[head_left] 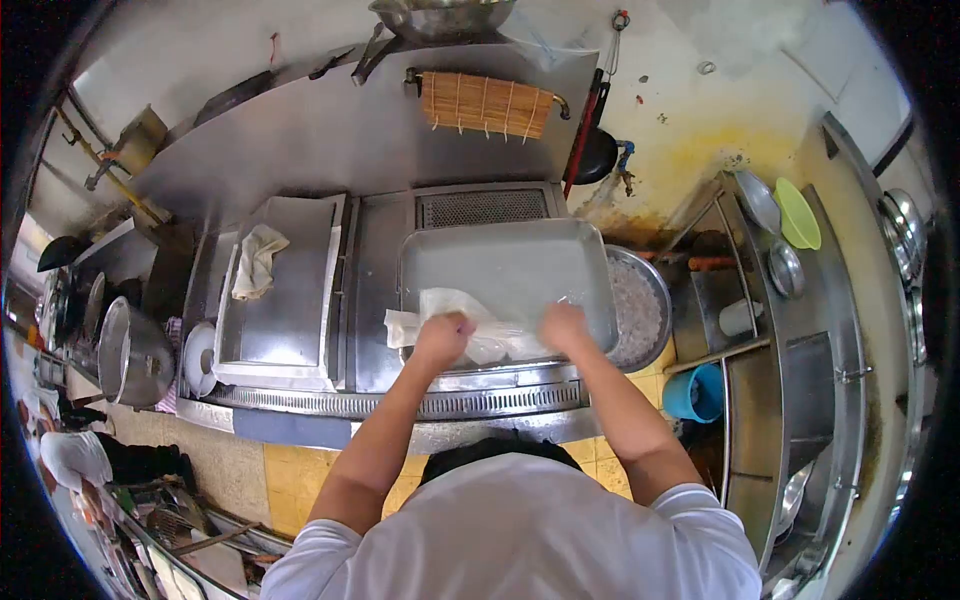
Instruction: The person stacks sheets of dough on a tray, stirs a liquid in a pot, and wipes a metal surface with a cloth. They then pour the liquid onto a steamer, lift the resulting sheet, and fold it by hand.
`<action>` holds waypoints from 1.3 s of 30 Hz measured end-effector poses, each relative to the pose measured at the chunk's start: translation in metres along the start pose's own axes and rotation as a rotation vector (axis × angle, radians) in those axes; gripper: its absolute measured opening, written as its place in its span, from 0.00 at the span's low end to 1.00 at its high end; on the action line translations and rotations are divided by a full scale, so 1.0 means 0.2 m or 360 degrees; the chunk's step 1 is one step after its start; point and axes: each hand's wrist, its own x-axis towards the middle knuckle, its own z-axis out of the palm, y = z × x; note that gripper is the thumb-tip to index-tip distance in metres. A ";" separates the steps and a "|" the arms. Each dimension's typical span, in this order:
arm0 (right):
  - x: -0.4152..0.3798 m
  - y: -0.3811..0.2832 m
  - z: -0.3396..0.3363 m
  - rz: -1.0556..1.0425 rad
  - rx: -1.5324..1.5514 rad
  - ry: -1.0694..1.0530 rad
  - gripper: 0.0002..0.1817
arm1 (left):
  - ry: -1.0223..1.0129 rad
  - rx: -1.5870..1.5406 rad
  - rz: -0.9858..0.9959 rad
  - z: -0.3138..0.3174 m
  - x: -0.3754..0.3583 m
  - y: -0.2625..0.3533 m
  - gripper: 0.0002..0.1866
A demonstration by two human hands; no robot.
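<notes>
A large rectangular metal tray (510, 250) with a pale grey surface lies on the steel counter in front of me. Over its near left edge, my left hand (445, 338) is closed on a whitish cloth (455, 303). The cloth spreads rightward into a thin, crumpled part inside the tray. Near the tray's right front part is my right hand (563, 328), its fingers curled; a small pale bit shows at the fingertips, too small to name.
Right of the tray, a round metal basin (640, 310) holds pale, icy-looking material. A folded cloth (259, 262) lies on a steel lid at left. A blue bucket (693, 393) stands under the right-hand shelf. Another person (80, 458) is at far left.
</notes>
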 end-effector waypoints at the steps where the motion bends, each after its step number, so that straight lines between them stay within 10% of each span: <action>1: 0.01 -0.04 -0.06 0.0005 0.0154 0.0091 0.13 | 0.0106 -0.0174 0.0076 -0.09 0.03 0.12 0.12; 6: 0.01 -0.31 -0.30 -0.0761 0.1815 0.0130 0.18 | 0.0782 -0.0582 0.0499 -0.43 0.09 0.59 0.08; 11: 0.01 0.11 0.02 -0.0239 0.0976 0.0497 0.19 | 0.1232 -0.0774 0.0167 -0.85 0.02 0.53 0.05; 14: 0.00 0.28 -0.01 0.0032 0.0437 0.0030 0.20 | 0.1258 -0.0528 0.0288 -0.73 0.06 0.26 0.16; 17: -0.11 -0.03 -0.17 -0.0572 0.1065 0.0600 0.21 | 0.0868 -0.0542 0.0335 -0.50 0.02 0.41 0.16; 20: -0.13 -0.33 -0.31 -0.0651 0.1627 0.0244 0.20 | 0.0703 -0.0459 0.0439 -0.45 -0.02 0.61 0.20; 26: -0.05 0.14 0.04 -0.0257 0.0675 0.0222 0.17 | 0.1123 -0.0671 -0.0052 -0.84 -0.07 0.47 0.21; 28: -0.07 0.19 0.01 -0.0218 0.0666 0.0247 0.17 | 0.1119 -0.0682 0.0274 -0.76 -0.02 0.36 0.18; 31: -0.19 -0.18 -0.23 -0.0619 0.1310 0.0701 0.16 | 0.0829 -0.0442 0.0348 -0.54 -0.02 0.53 0.15; 34: -0.26 -0.44 -0.41 -0.0704 0.1722 0.0294 0.16 | 0.0769 -0.0401 0.0517 -0.54 -0.03 0.64 0.13; 39: -0.08 -0.09 0.01 -0.0499 0.0730 0.0344 0.15 | 0.1129 -0.0555 0.0254 -0.78 -0.04 0.43 0.10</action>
